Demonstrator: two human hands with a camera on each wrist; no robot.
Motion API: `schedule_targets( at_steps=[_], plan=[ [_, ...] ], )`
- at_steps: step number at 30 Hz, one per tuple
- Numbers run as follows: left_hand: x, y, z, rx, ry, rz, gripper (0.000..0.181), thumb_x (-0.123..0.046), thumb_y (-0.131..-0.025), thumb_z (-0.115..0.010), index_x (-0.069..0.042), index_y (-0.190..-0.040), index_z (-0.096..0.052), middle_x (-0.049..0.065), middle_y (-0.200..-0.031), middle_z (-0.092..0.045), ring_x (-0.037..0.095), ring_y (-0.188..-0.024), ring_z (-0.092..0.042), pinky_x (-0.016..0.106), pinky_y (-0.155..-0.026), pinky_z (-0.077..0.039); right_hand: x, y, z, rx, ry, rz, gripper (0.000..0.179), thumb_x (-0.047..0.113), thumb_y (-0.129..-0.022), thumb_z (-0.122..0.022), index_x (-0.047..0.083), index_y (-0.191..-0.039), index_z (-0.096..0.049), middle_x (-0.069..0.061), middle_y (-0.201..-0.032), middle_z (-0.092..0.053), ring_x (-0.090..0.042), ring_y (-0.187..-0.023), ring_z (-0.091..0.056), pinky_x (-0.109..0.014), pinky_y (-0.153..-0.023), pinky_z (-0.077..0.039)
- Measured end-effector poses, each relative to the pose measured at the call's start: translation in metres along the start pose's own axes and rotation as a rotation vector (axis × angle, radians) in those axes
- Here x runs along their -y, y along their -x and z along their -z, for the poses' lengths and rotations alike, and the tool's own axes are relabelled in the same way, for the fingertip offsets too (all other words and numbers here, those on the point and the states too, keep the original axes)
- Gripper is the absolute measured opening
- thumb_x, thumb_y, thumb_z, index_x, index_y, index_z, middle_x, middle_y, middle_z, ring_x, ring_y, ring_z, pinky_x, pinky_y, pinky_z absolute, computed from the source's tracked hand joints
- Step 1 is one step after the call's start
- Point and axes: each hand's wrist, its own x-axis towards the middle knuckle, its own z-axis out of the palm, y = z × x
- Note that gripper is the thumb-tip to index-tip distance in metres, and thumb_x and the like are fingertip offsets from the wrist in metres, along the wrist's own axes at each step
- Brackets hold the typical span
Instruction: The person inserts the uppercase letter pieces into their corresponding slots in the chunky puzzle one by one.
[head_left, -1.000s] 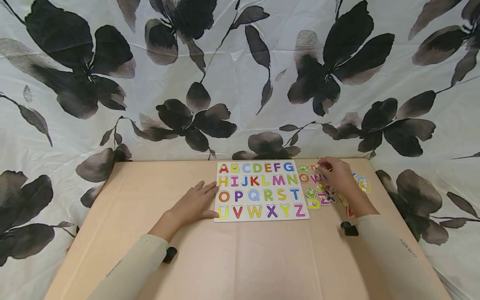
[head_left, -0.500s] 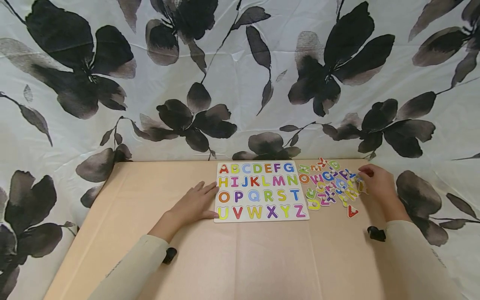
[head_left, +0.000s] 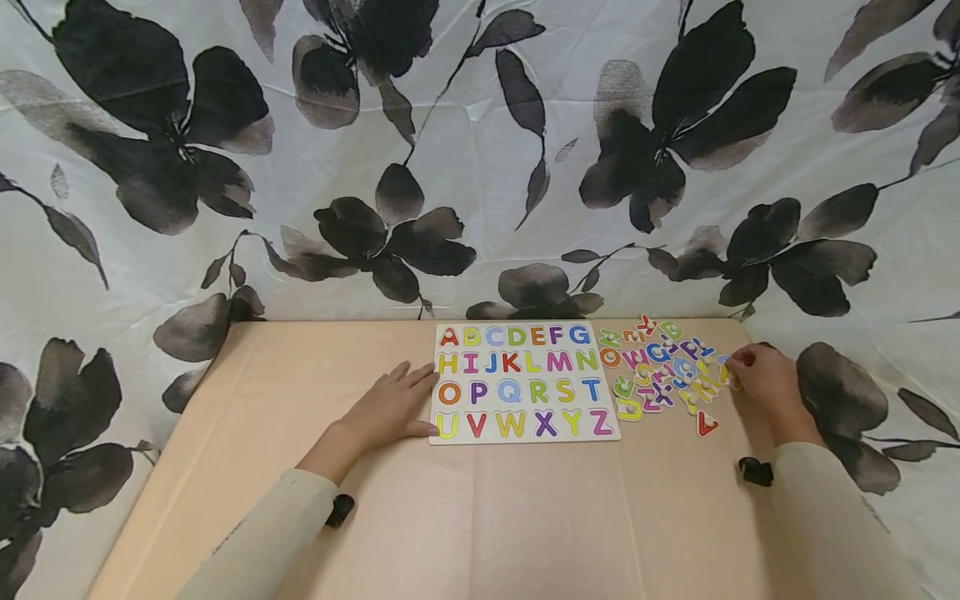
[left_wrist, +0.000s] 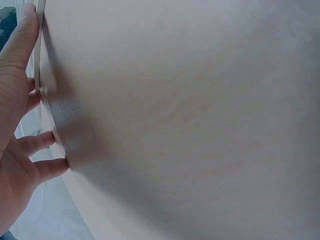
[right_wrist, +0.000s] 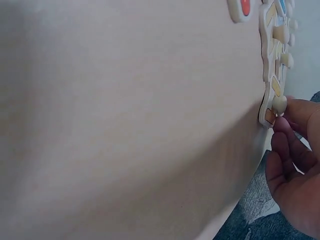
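Note:
A white alphabet puzzle board (head_left: 528, 425) with coloured letters lies near the table's far edge. My left hand (head_left: 386, 404) rests along its left side, fingers spread and tips on the edge; the left wrist view shows the hand (left_wrist: 17, 100) at the board's rim. Right of the board lies a loose heap of letter puzzle pieces (head_left: 658, 353) with small knobs. At the heap's right end my right hand (head_left: 768, 387) pinches a knobbed letter piece (right_wrist: 270, 117). Which letter it is cannot be made out. The other fingers of that hand (right_wrist: 295, 165) are curled.
A red letter piece (head_left: 707, 424) lies apart, in front of the heap. The light tan table (head_left: 525, 525) stretches toward me. Behind it hangs a white cloth (head_left: 480, 167) with dark flowers.
My right hand has moved from over the heap to its right end, uncovering the pieces beneath, and then slightly toward me. My left hand has stayed on the board's edge.

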Motion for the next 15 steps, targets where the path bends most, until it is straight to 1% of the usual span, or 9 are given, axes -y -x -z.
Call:
schedule_targets(
  at_steps=[6, 12, 15],
  plan=[
    [0.0019, -0.0004, -0.0006, 0.002, -0.010, 0.003, 0.094, -0.064, -0.087, -0.071, -0.008, -0.158, -0.043, 0.010, -0.166, -0.038, 0.051, -0.149, -0.035, 0.067, -0.115, -0.037, 0.0034, 0.0012, -0.0010, -0.006, 0.027, -0.012, 0.029, 0.018, -0.107, -0.054, -0.007, -0.121, -0.058, -0.024, -0.101, -0.061, -0.034, -0.089, -0.055, -0.027, -0.060, -0.049],
    [0.0042, -0.0012, -0.0027, 0.020, -0.009, 0.010, 0.096, -0.066, -0.087, -0.070, -0.010, -0.159, -0.041, 0.009, -0.167, -0.036, 0.050, -0.150, -0.033, 0.068, -0.115, -0.037, 0.0053, 0.0021, -0.0014, -0.018, 0.044, -0.017, 0.030, 0.017, -0.107, -0.054, -0.008, -0.122, -0.056, -0.027, -0.105, -0.059, -0.037, -0.092, -0.053, -0.031, -0.065, -0.050],
    [0.0043, -0.0013, -0.0027, 0.024, -0.009, 0.013, 0.096, -0.066, -0.087, -0.070, -0.010, -0.159, -0.041, 0.010, -0.167, -0.037, 0.050, -0.150, -0.033, 0.068, -0.115, -0.037, 0.0051, 0.0017, -0.0023, -0.037, 0.032, -0.013, 0.032, 0.018, -0.108, -0.053, -0.009, -0.125, -0.055, -0.028, -0.108, -0.058, -0.037, -0.093, -0.054, -0.033, -0.066, -0.052]
  ],
)
